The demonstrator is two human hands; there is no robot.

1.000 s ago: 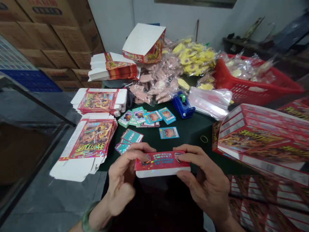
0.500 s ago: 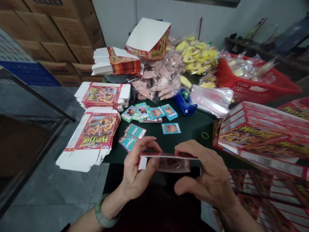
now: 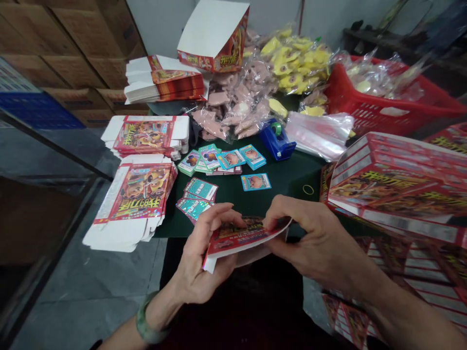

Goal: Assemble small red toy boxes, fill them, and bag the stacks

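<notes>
The left hand (image 3: 206, 265) and right hand (image 3: 310, 238) are gripping a flattened red printed carton (image 3: 242, 238) by its edges, apparently turning it over above the desk (image 3: 288, 182).

Red printed cardboard box blank (image 3: 237, 238), colourful art on top, white card showing underneath at L end; sides partly folded, tilted up to R, pinched btw left hand (image 3: 204, 257) & right hand (image 3: 310, 238).

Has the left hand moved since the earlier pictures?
Yes: against the lone blue card on the green tabletop, the left hand has moved rightward, closer to it.
</notes>
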